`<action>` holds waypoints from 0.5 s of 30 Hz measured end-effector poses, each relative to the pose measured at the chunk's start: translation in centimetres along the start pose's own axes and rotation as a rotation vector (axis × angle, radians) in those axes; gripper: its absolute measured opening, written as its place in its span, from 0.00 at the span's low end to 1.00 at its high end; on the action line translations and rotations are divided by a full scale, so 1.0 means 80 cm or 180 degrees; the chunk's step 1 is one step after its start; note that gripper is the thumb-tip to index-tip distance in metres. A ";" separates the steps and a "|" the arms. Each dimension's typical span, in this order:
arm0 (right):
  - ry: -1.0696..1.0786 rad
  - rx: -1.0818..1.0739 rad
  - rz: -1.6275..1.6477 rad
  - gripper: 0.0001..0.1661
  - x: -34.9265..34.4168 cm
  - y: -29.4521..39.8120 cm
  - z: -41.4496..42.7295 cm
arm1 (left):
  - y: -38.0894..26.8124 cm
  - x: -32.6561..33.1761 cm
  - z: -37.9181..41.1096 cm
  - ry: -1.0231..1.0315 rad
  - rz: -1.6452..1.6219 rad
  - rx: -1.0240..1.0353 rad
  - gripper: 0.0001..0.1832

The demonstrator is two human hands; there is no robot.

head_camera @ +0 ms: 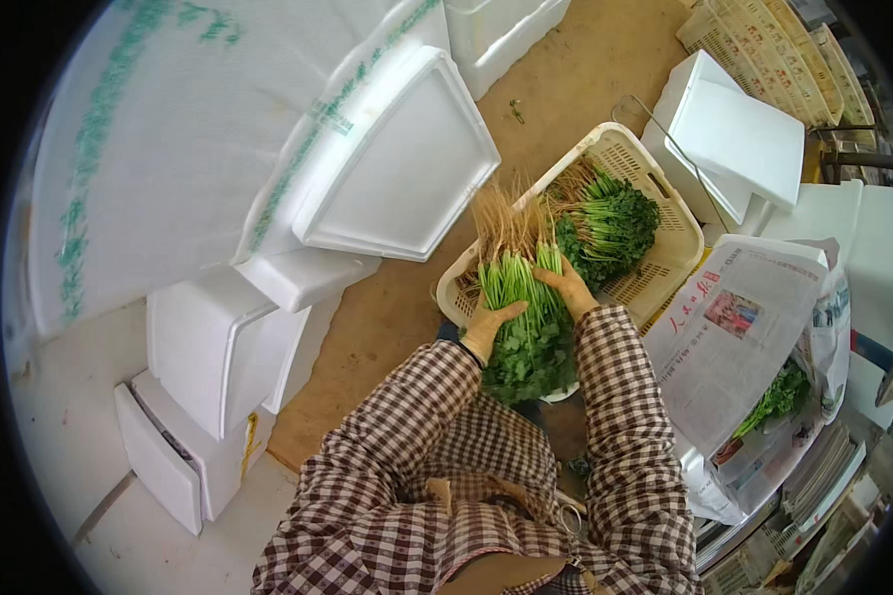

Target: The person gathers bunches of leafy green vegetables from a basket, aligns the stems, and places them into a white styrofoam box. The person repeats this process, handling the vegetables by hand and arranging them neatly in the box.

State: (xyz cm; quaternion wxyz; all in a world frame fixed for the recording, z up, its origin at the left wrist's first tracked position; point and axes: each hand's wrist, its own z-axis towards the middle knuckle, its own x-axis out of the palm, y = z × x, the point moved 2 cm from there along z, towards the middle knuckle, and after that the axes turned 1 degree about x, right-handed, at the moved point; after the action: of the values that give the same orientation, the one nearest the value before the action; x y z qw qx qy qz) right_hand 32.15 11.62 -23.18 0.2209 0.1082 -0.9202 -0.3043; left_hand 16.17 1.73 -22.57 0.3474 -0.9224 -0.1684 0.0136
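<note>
Between my two hands is a large bunch of leafy green herbs [517, 286], probably coriander, with pale stringy roots pointing away from me and leaves towards my lap. My left hand [487, 323] grips its left side, thumb across the stems. On the right side my right hand [568, 286] clasps the stems from above. The bunch is over the near-left end of a cream plastic basket [681, 223] with slotted walls. More rooted bunches [610, 223] lie inside that basket, at its far end. My palms and most fingertips are hidden by the greens.
White foam boxes [193, 335] and a foam lid [409, 163] stand on the left. At right, newspaper [737, 312] covers a container of greens [778, 398]. An open foam box [737, 134] and stacked plastic baskets [766, 59] are beyond. A thin metal rod [677, 145] leans behind the basket.
</note>
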 end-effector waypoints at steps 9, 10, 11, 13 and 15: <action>-0.0079 0.0632 -0.2624 0.48 -0.005 0.041 0.047 | 0.089 0.039 0.026 0.0480 -0.0892 -0.1097 0.47; 0.0002 0.0705 -0.2938 0.47 -0.008 0.035 0.065 | 0.117 0.035 0.047 0.0649 -0.0788 -0.1094 0.46; 0.0087 0.0782 -0.3252 0.46 -0.010 0.027 0.081 | 0.144 0.033 0.069 0.0819 -0.0686 -0.1091 0.46; -0.0146 0.0421 -0.4157 0.43 -0.019 -0.044 0.138 | 0.165 0.019 0.101 0.1024 0.0132 -0.1342 0.39; -0.0374 0.0482 -0.4225 0.41 0.025 -0.095 0.114 | 0.154 -0.016 0.050 0.1105 0.0037 -0.2095 0.36</action>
State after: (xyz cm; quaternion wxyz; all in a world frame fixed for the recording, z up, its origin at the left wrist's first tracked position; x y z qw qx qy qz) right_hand 26.62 9.58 -33.68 -0.0717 0.6498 -0.6878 -0.3156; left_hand 18.08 -4.77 -33.70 0.0556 -0.9742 -0.0972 -0.1960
